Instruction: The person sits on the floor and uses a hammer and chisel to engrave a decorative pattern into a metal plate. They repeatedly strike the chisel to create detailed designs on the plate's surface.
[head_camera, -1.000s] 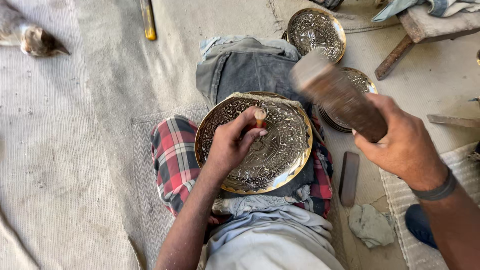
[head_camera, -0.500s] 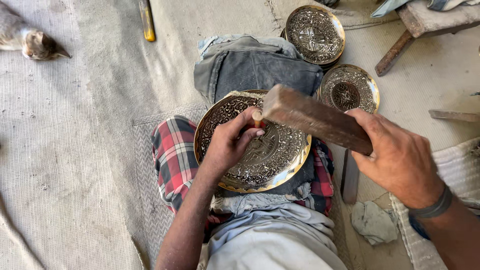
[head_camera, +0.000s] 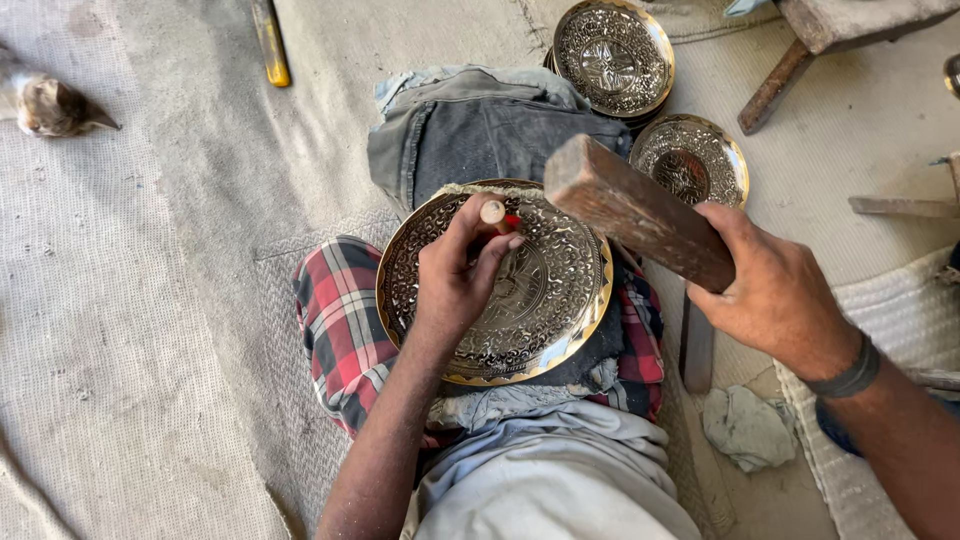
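As before gripping punch (head_camera: 493, 213), right hand (head_camera: 775, 295) mallet (head_camera: 640, 212) lower

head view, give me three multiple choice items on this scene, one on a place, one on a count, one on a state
1. Where does the big engraved plate lie?
A. on folded cloth
B. on a wooden stool
C. on bare floor

2. How many engraved plates show?
A. one
B. three
C. six

3. What is the wooden mallet doing?
A. lying on the floor
B. raised in the right hand
C. leaning on the wall

Answers:
1 A, checked cloth shows under its rim.
2 B, two smaller plates lie beyond.
3 B, the left hand holds a punch beneath it.
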